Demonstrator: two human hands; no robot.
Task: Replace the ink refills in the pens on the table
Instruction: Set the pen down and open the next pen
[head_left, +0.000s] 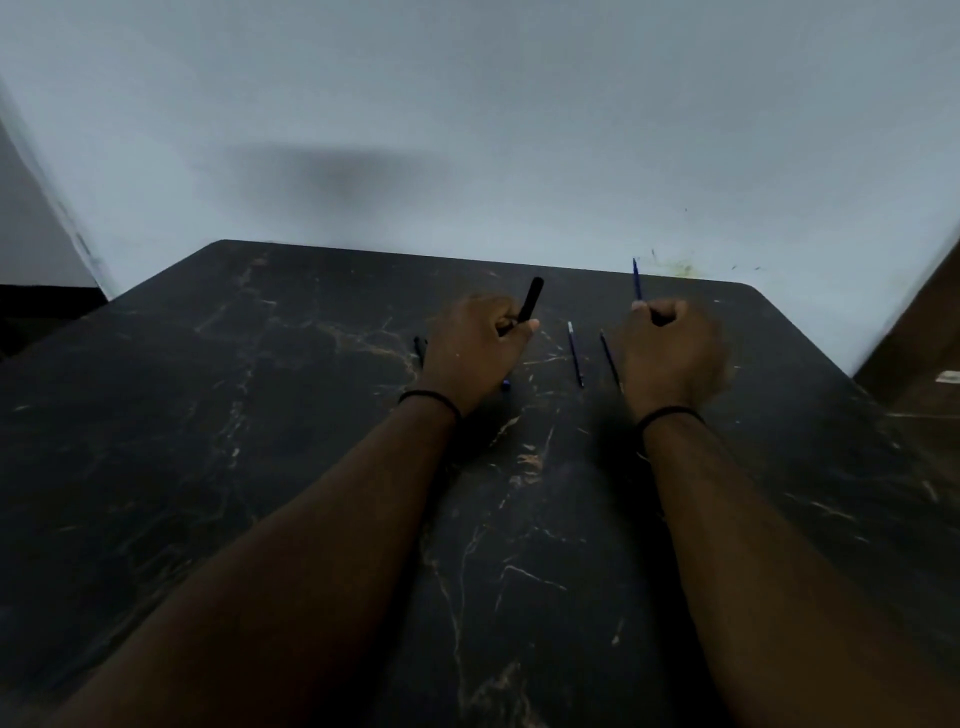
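A black pen (531, 300) is gripped by the left hand (475, 349), a blue refill (636, 278) by the right hand (670, 353), fingers clamped, two more refills (575, 354) lying between on the bench (260, 415).

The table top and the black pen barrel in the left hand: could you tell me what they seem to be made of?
Table top: probably marble or a marble-look laminate, black with pale tan veins. Black pen barrel: likely matte plastic, showing no shine; too dim to be sure.

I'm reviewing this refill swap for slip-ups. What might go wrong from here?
The thin blue refill in the right hand may bend if it meets the black barrel in the left hand off-axis. The two loose refills between the hands could be knocked and roll.
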